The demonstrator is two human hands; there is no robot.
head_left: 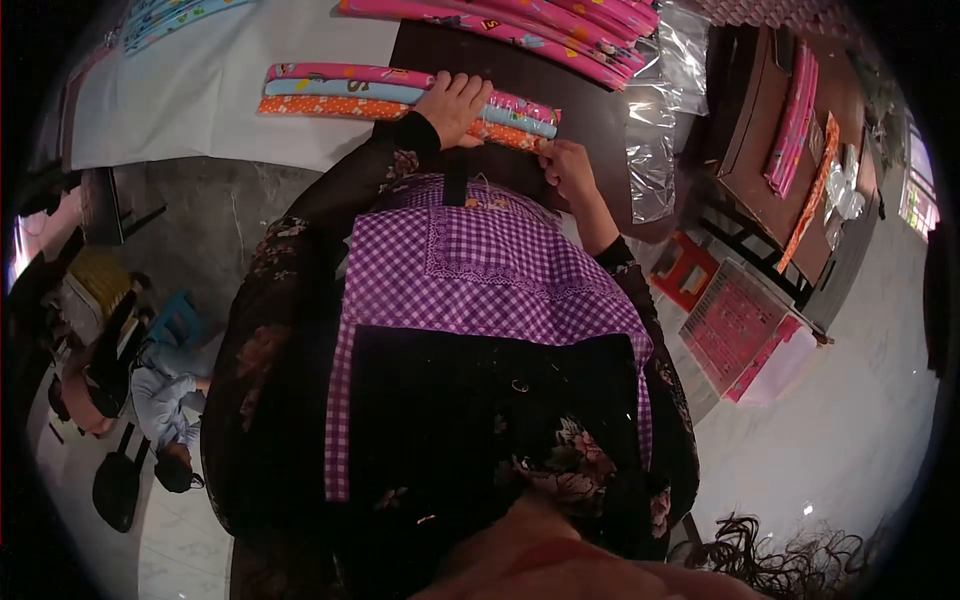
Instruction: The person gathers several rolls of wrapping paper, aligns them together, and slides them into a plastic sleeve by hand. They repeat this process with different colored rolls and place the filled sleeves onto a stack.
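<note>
Three long rolls lie side by side across the table: a pink roll farthest away, a light blue roll in the middle and an orange patterned roll nearest me. My left hand rests over the rolls right of their middle, fingers spread across them. At their right end, my right hand has its fingers pinched on the end of the orange roll. Something clear and shiny shows around the right ends of the rolls.
More pink rolls lie behind, beside clear plastic bags. White sheeting covers the table's left part. A side table, red stool and crate stand right. Another person is at lower left.
</note>
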